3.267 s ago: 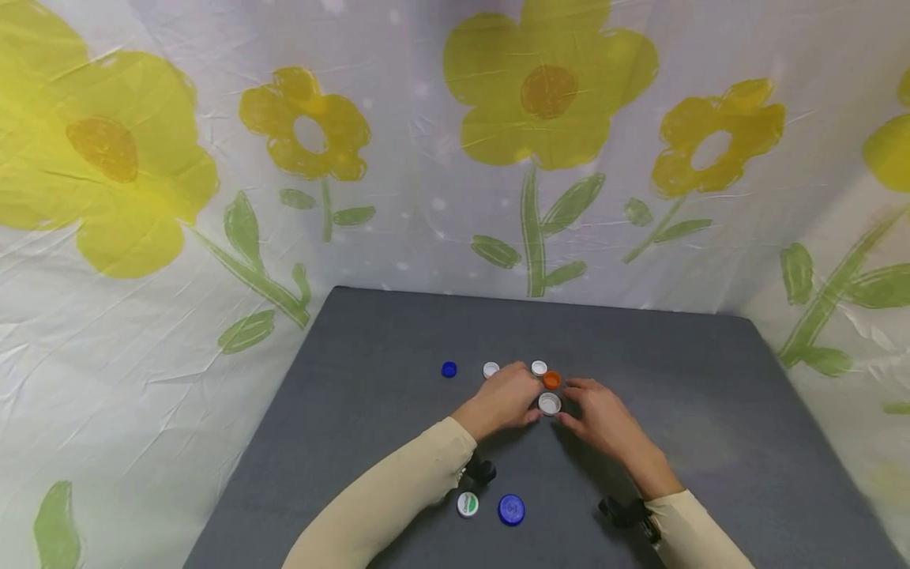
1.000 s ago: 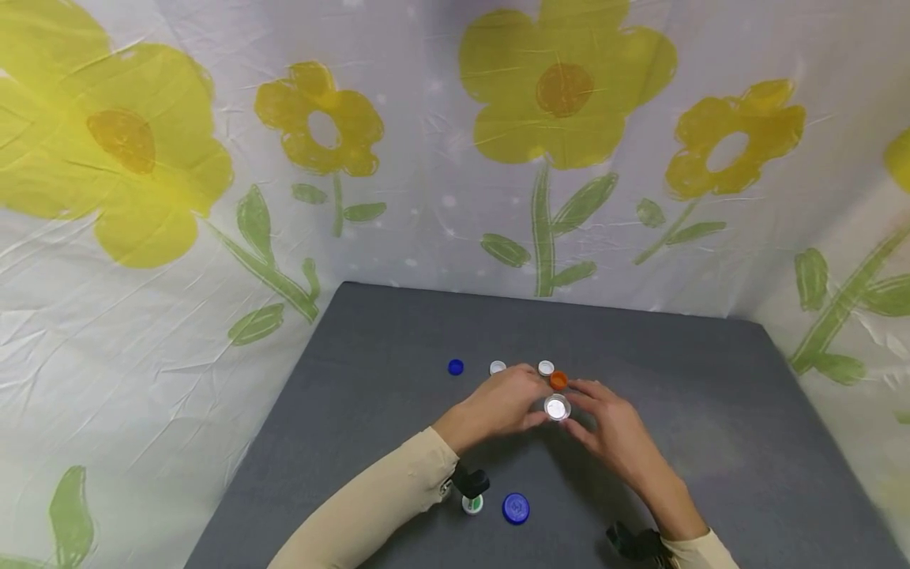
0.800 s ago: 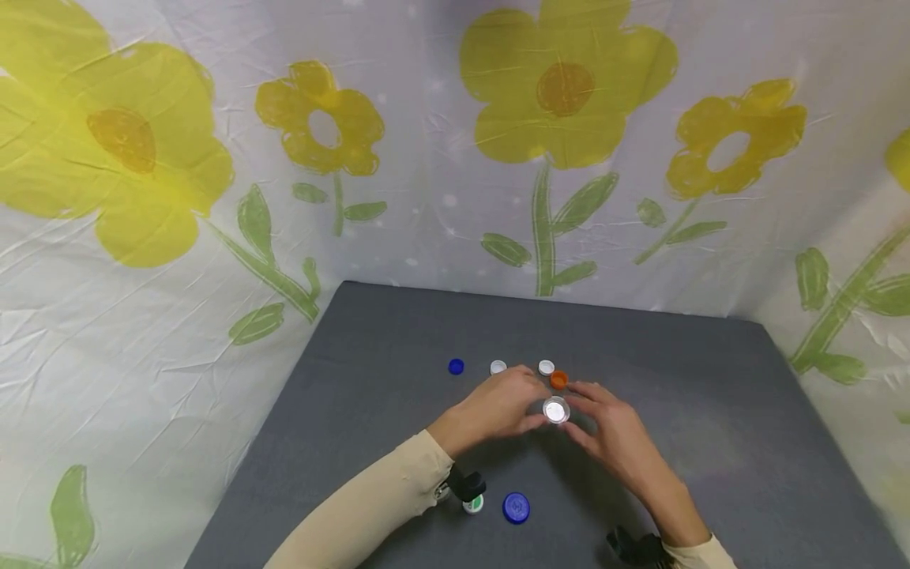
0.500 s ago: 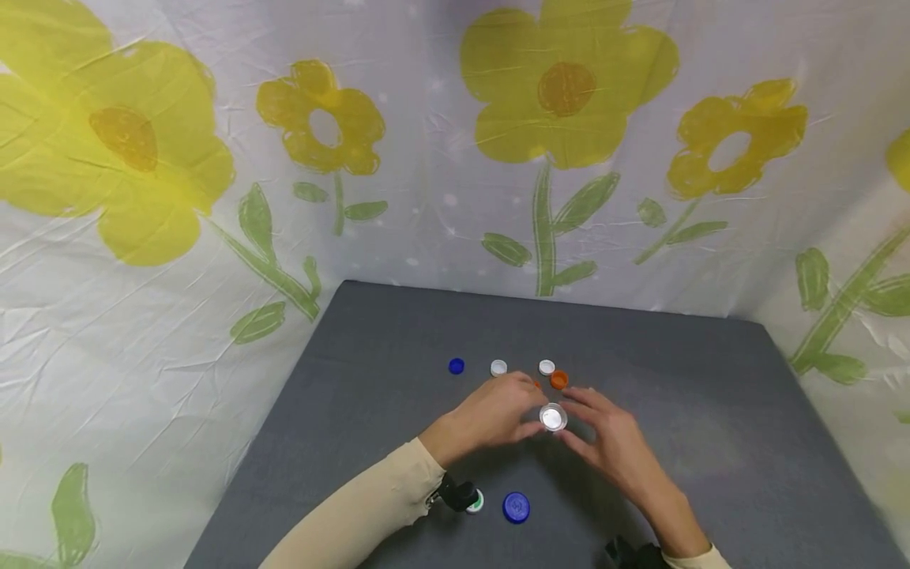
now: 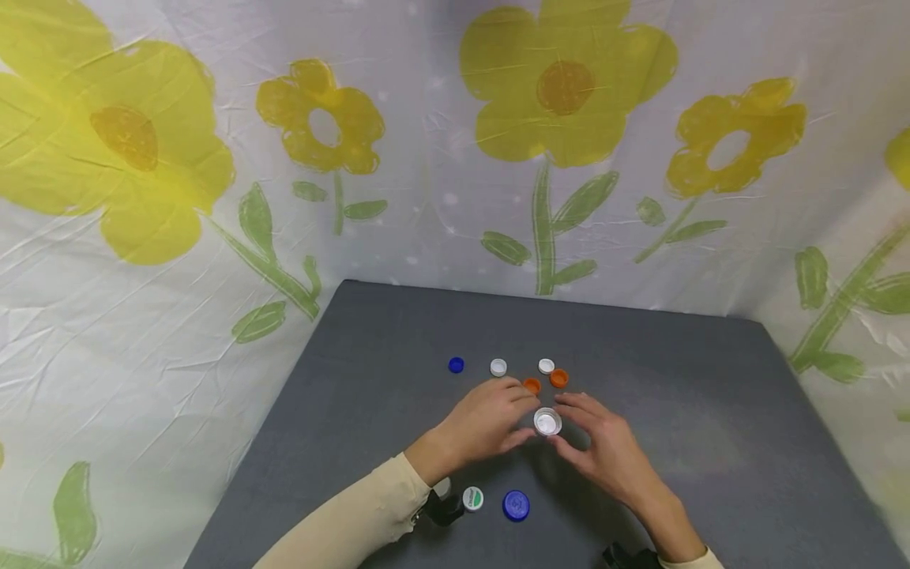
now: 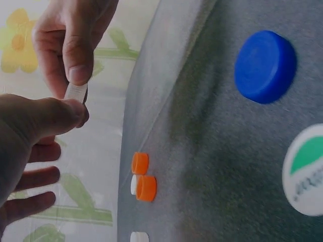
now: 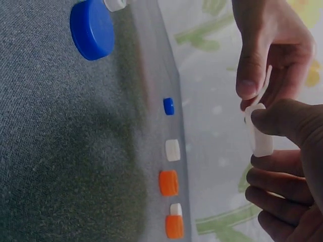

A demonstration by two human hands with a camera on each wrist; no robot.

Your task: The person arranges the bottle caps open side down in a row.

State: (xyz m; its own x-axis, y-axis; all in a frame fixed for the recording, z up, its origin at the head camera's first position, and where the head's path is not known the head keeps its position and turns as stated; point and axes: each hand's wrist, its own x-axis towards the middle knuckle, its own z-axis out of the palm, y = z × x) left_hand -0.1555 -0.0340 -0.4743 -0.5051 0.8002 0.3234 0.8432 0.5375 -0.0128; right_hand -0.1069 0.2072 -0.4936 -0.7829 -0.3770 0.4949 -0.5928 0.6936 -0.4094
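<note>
Between my two hands a white bottle cap (image 5: 547, 421) is held up above the dark table, its hollow side showing in the head view. My right hand (image 5: 604, 449) pinches the cap's side between thumb and fingers, the remaining fingers spread below in the right wrist view. My left hand (image 5: 485, 420) meets it from the other side; in the right wrist view its thumb and fingers pinch a thin white piece (image 7: 265, 85) just by the cap. In the left wrist view the cap's ribbed edge (image 6: 76, 93) shows between both thumbs.
Beyond my hands lie two orange caps (image 5: 532, 386), two small white caps (image 5: 498, 367) and a small blue cap (image 5: 456, 364). Nearer are a large blue cap (image 5: 516, 506), a white cap with a green mark (image 5: 472, 499) and a pale one (image 5: 442, 487) partly behind my left wrist.
Both hands have drawn back toward me and slightly left with the white bottle cap. An orange cap behind my left hand has come into view, as has the pale cap by my wrist.
</note>
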